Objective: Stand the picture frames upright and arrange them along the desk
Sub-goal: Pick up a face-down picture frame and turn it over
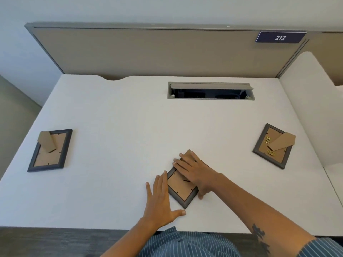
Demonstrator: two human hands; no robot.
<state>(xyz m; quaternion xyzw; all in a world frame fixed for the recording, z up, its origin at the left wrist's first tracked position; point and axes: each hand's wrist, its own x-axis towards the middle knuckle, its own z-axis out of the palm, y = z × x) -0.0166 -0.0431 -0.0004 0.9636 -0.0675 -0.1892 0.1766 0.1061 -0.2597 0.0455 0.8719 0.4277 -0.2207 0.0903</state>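
A white desk (130,115) seen from above holds three picture frames, all lying face down with cardboard backs showing, so none stands upright yet. The left frame (49,150) lies at middle left and the right frame (272,146) at middle right (its stand flap lifted slightly). At lower centre, the centre frame (181,189) lies turned diamond-wise. The right hand (193,170) rests flat on it, fingers spread; the left hand (160,197) lies open against its left edge, gripping nothing.
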